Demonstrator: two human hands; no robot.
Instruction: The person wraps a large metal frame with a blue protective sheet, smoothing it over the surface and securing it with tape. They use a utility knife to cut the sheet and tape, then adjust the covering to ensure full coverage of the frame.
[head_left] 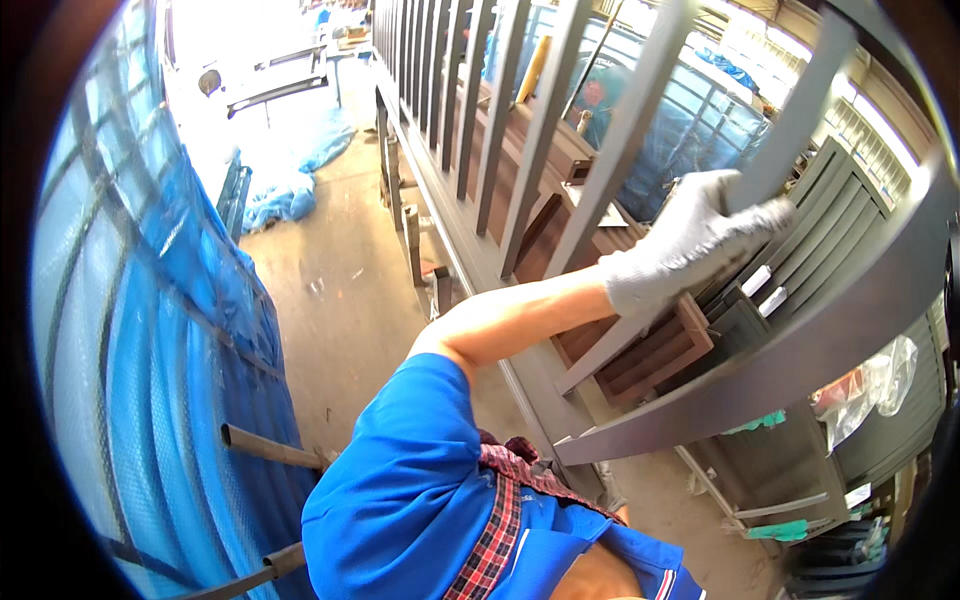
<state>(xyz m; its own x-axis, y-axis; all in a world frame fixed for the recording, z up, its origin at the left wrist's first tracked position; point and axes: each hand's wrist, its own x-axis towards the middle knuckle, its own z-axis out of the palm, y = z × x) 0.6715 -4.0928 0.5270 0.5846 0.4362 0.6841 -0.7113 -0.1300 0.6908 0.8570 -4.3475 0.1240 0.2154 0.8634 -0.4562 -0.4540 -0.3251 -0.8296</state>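
My left hand (pixel 690 235), in a grey work glove, reaches across from my blue sleeve (pixel 400 440). Its fingers are closed around an upright bar (pixel 795 125) of a long grey slatted railing panel (pixel 615 150), close to the panel's end. Below and right of the hand runs the broad end piece (pixel 780 370) of that panel, bent by the lens. The panel's lower rail (pixel 500 290) stretches away to the far left. No part of my right hand shows.
Blue sheeting (pixel 190 380) covers stacked goods at left, with pipe ends (pixel 270 445) jutting out. Beyond the bars lie brown frames (pixel 660 345), dark louvred panels (pixel 830 240) and blue-wrapped goods (pixel 690 130). Clear plastic (pixel 875 385) hangs at right. Metal stands (pixel 412 245) rise beneath the railing.
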